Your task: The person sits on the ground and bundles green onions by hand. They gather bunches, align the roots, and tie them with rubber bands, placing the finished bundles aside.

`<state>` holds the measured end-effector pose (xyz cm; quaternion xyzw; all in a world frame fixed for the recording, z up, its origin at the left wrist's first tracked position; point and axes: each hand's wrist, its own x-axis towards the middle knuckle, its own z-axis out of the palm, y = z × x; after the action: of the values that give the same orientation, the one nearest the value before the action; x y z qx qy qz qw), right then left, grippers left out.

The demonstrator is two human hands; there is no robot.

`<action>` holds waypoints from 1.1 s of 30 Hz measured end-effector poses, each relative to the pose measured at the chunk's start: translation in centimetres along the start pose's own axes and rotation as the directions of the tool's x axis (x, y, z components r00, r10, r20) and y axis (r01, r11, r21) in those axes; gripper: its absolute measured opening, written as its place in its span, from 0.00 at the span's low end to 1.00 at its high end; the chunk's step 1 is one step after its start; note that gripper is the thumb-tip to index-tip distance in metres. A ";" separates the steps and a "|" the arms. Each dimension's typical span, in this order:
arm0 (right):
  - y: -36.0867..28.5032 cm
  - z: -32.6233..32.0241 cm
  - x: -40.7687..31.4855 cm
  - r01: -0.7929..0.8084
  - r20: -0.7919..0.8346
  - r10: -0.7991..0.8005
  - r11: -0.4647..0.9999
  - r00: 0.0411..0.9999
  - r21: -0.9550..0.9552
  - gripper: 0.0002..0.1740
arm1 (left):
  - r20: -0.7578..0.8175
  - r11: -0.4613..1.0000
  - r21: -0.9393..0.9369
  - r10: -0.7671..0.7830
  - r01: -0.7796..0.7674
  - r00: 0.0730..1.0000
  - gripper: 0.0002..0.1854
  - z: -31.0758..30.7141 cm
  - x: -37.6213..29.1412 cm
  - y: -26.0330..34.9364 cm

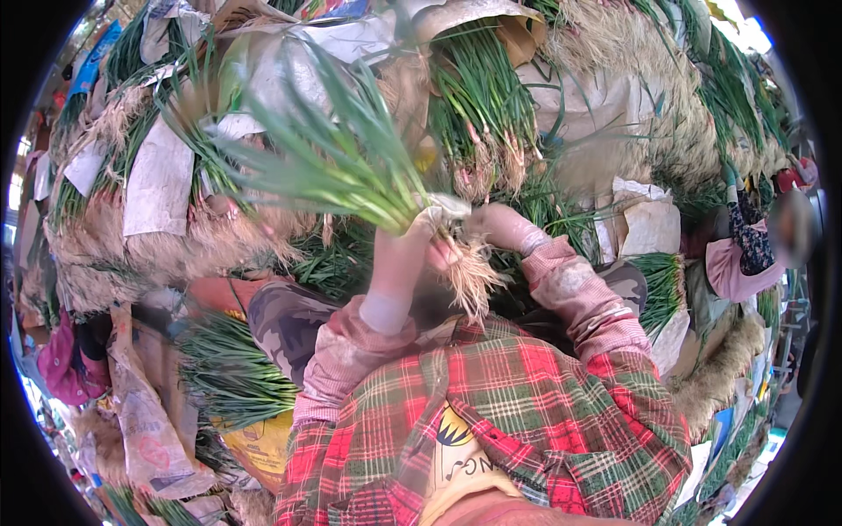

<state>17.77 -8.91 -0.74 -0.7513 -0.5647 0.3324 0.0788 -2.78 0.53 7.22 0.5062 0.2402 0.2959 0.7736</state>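
My left hand, in a thin pale glove, grips a bunch of spring onions just above its bulbs. The green leaves fan out to the upper left and are blurred. Pinkish bulbs and long tan roots hang below the grip, towards my chest. Beside the bulbs is my right hand, also gloved, with its fingers curled and blurred. A whitish piece lies between the two hands; whether my right fingers hold it is hidden. Loose green onions lie on the ground beyond my knees.
Ahead lies a sheaf of spring onions with roots facing me. Root-covered heaps and sacking surround it. Trimmed bundles rest at my left, more bundles at my right. Another person sits at far right, another at far left.
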 end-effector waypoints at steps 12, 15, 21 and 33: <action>0.2 -5.3 5.4 -0.124 -0.600 -0.019 0.973 0.800 -0.196 0.16 | -0.031 0.933 -0.306 -0.208 0.189 0.978 0.20 -3.5 4.7 -5.8; -2.1 -2.3 0.8 0.105 -0.591 -0.333 0.916 0.734 -0.386 0.13 | -0.068 0.962 -0.199 -0.206 0.189 0.976 0.17 -2.3 4.7 -6.1; -2.8 -0.6 -3.3 0.199 -0.125 -0.168 0.931 0.978 0.307 0.16 | 0.035 0.942 0.033 -0.334 0.333 0.942 0.14 -2.0 3.7 -7.3; -7.1 1.3 1.5 0.428 -0.256 0.441 -0.353 0.860 0.832 0.07 | 0.030 0.942 0.020 -0.335 0.334 0.942 0.15 -1.7 2.1 -8.2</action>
<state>11.55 -5.40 1.18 -0.4051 0.0144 0.4340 0.8046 -0.64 0.51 -1.12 0.4685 0.3118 0.1501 0.8128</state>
